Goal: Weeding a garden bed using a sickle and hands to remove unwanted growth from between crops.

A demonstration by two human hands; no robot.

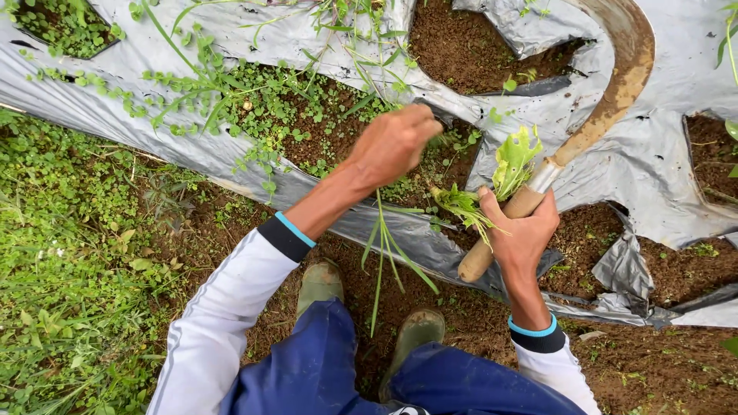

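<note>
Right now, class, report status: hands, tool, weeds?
Left hand closed on grass weeds. Right hand grips sickle plus leafy sprigs. Torn plastic mulch around.

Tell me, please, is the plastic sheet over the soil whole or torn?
Torn. The sheet has ragged holes baring brown soil, and a loose flap curls up below the right hand.

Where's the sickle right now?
In the head view, the sickle is on the right: the right hand grips its wooden handle with some pulled weeds, and the blade curves up over the plastic mulch.
</note>
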